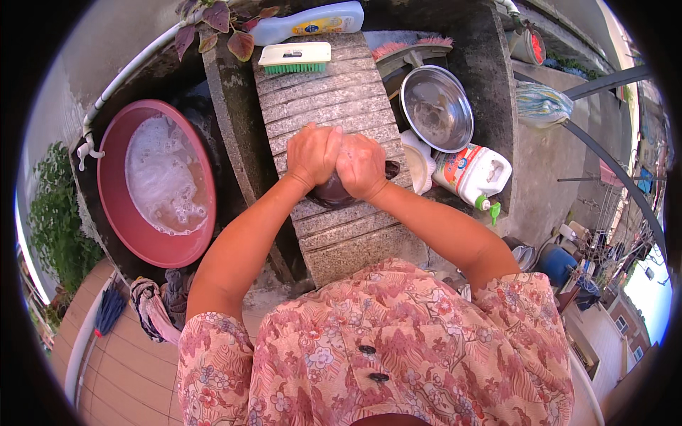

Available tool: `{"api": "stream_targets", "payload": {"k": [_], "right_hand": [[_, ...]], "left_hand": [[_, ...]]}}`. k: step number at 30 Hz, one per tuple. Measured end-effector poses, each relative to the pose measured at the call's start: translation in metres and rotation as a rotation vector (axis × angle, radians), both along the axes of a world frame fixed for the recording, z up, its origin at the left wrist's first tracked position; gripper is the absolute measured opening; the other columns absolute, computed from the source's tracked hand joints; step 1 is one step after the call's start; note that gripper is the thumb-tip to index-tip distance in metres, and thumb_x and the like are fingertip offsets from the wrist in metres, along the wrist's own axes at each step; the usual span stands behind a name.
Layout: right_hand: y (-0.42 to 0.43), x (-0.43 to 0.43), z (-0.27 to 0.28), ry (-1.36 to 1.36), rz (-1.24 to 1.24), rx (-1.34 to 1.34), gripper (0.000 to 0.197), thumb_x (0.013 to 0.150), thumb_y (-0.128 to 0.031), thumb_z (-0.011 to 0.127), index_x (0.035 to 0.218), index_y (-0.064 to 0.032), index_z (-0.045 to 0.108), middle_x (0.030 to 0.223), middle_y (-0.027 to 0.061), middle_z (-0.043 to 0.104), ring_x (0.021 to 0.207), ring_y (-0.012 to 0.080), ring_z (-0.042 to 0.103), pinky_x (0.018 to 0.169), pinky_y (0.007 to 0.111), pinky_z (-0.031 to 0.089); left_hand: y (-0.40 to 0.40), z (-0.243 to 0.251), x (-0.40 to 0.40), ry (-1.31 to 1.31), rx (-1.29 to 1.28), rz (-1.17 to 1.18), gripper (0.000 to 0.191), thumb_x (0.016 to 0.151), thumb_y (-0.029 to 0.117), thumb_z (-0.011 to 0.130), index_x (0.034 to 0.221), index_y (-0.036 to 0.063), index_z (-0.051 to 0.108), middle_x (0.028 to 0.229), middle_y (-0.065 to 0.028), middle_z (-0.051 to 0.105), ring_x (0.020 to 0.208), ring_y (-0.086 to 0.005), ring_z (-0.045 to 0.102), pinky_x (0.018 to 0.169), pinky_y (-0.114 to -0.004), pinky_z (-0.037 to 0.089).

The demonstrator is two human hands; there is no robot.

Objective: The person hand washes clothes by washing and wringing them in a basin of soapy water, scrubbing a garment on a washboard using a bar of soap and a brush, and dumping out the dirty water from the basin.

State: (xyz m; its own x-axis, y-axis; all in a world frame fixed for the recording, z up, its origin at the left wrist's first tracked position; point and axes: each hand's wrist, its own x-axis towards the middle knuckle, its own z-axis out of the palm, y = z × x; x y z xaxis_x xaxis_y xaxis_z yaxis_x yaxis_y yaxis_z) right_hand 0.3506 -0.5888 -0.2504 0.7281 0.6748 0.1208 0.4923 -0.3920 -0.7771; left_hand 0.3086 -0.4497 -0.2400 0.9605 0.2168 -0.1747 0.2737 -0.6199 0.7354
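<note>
On a ridged stone washboard slab (330, 112) lies a dark, wet item, perhaps cloth (334, 193), mostly covered by my hands. My left hand (313, 153) and my right hand (362, 164) are side by side and touching, both closed on it. A dark end of it shows just right of my right hand. Beyond my hands, a cream scrubbing brush (295, 55) with green bristles rests bristles down near the slab's far end. Behind the brush lies a light blue plastic bottle (309, 23) on its side.
A red plastic basin (209, 213) of sudsy water stands at the left, beside a tap (88, 152). At the right are a steel bowl (437, 109) and a white detergent jug (471, 175) with a green spout. Concrete walls (229, 117) flank the slab. Cloths (152, 309) hang at lower left.
</note>
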Motion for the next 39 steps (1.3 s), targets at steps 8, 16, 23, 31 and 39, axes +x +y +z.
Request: {"api": "stream_targets", "payload": {"k": [8,16,23,31,39], "right_hand": [[0.037,0.027,-0.02,0.025,-0.588,-0.238,0.044,0.091,-0.048,0.052,0.081,-0.0082,0.066,0.084,0.018,0.069,0.081,0.0413,0.065,0.071,0.053,0.048],[0.037,0.074,0.014,0.306,-0.295,-0.405,0.062,0.078,-0.059,0.063,0.081,0.0024,0.068,0.086,0.0218,0.068,0.083,0.0347,0.065,0.075,0.044,0.047],[0.164,-0.011,0.183,-0.133,0.072,-0.464,0.068,0.083,-0.07,0.054,0.077,-0.0027,0.066,0.079,0.0168,0.067,0.078,0.0333,0.063,0.07,0.042,0.045],[0.358,-0.061,0.198,-0.104,0.32,-0.329,0.066,0.089,-0.063,0.052,0.098,0.0007,0.066,0.098,0.0194,0.067,0.096,0.0363,0.061,0.09,0.041,0.044],[0.464,-0.144,0.043,-0.563,0.317,0.226,0.043,0.076,-0.026,0.076,0.11,-0.007,0.06,0.104,0.0145,0.056,0.102,0.0357,0.054,0.083,0.047,0.048]], "left_hand": [[0.01,-0.013,-0.003,0.162,-0.011,0.734,0.053,0.096,0.056,0.045,0.116,0.0082,0.057,0.111,-0.022,0.065,0.103,-0.0383,0.061,0.089,-0.049,0.046],[0.003,0.084,-0.146,0.112,-1.275,0.505,0.067,0.071,0.038,0.086,0.113,-0.0087,0.065,0.103,-0.0146,0.07,0.093,-0.0194,0.066,0.082,-0.034,0.052],[0.166,0.164,-0.302,-0.209,-0.478,0.652,0.031,0.065,0.019,0.086,0.071,0.001,0.062,0.069,-0.0048,0.063,0.063,-0.0133,0.058,0.061,-0.03,0.045],[0.298,0.174,-0.365,-0.384,-1.159,0.887,0.034,0.088,0.018,0.068,0.112,-0.0054,0.064,0.103,-0.0138,0.072,0.085,-0.0199,0.071,0.082,-0.032,0.057],[0.389,-0.015,-0.418,0.566,-0.066,1.526,0.082,0.08,0.04,0.073,0.145,0.0057,0.037,0.148,-0.0266,0.033,0.136,-0.0412,0.037,0.108,-0.051,0.036]]}}
